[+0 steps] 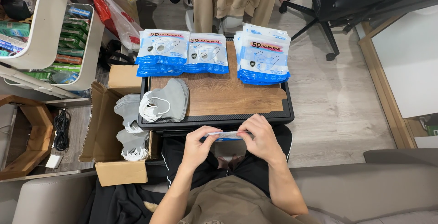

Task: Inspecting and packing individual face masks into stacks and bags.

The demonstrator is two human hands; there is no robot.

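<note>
Here, flat glossy packet (226, 135) between hands.

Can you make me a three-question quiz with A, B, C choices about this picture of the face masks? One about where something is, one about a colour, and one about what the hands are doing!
1. Where is the loose stack of masks?
A. On the small table's left side
B. On the office chair
C. On the white shelf

2. What colour are those masks?
A. Red
B. Grey
C. Yellow

3. What are the hands doing?
A. Resting flat on the table
B. Both holding one packet
C. Lifting the cardboard box

Answers:
1 A, they lie on the small table at its left edge.
2 B, they are grey with white loops.
3 B, the left hand and right hand pinch the packet between them.
</note>
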